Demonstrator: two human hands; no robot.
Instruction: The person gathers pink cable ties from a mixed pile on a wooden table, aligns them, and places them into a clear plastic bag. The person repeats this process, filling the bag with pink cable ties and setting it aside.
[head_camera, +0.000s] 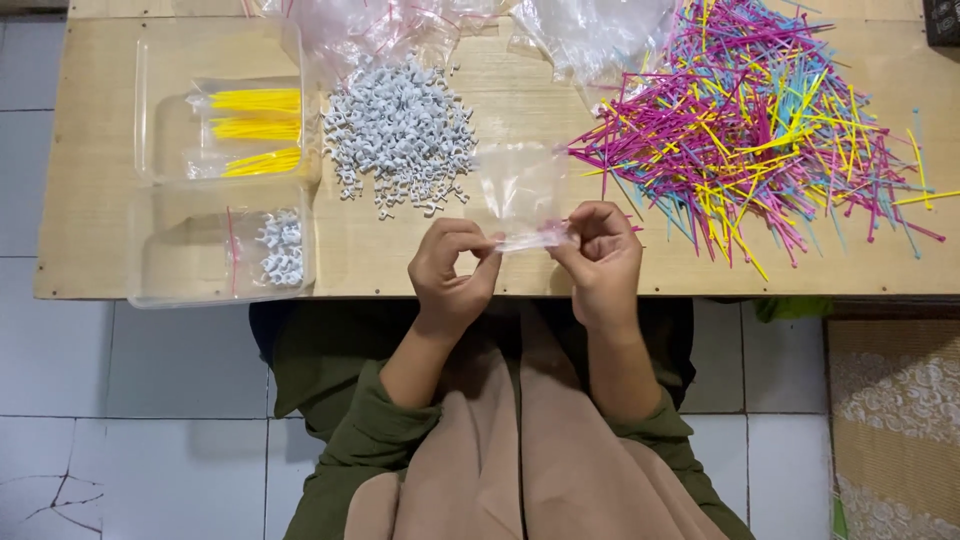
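1. The left hand (452, 268) pinches the near left edge of a small clear plastic bag (520, 195) between thumb and forefinger, with the other fingers curled.
2. The right hand (600, 252) pinches the same bag's near right edge; its fingertips are pressed together on the thin film.
3. The bag is soft, glossy and crinkled. It is held at the near edge of the table, midway between left and right, and its body reaches toward the far side.
4. The wooden table (90, 150) is pale, with a light grain and a flat, matte top.
5. A heap of small grey plastic clips (400, 130), rounded and hooked, lies just beyond the left hand.
6. To the right spreads a loose pile of thin sticks (750, 120) in pink, yellow, blue and purple, straight and slender.
7. At far left sit two clear, rigid plastic trays (160, 100); one holds bagged yellow sticks (255, 130), the nearer one bagged grey clips.
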